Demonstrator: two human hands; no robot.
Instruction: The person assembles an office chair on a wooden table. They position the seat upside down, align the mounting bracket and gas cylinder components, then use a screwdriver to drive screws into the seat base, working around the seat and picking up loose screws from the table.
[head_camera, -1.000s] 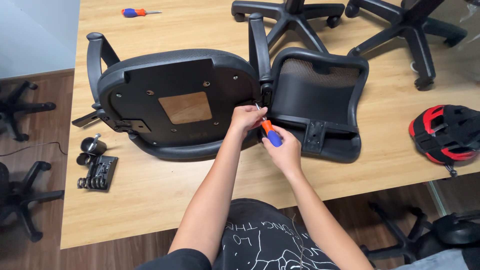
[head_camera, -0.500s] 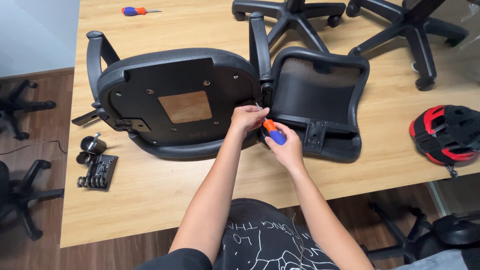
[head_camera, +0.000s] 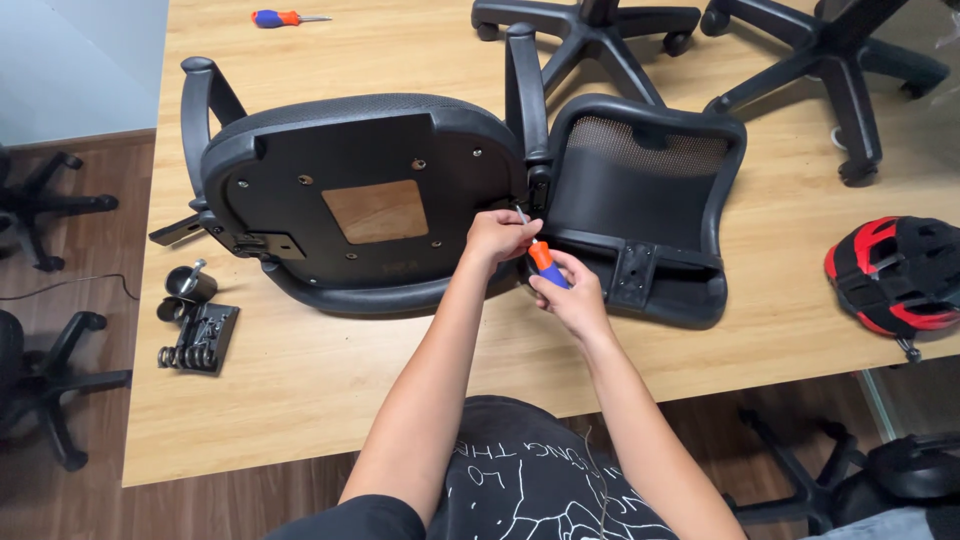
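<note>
Right hand (head_camera: 572, 296) grips the orange-and-blue screwdriver (head_camera: 541, 258), tip aimed at eleven o'clock; left hand (head_camera: 502, 236) pinches its shaft, steadying it against the upturned black plastic chair seat (head_camera: 360, 195).

Both arms extended forward; left hand (head_camera: 500, 237), right hand (head_camera: 568, 296) close together, fingers curled.

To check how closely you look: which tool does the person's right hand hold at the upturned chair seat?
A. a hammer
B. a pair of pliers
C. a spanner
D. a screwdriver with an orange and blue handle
D: the right hand grips the screwdriver, its tip near the left hand.
</note>
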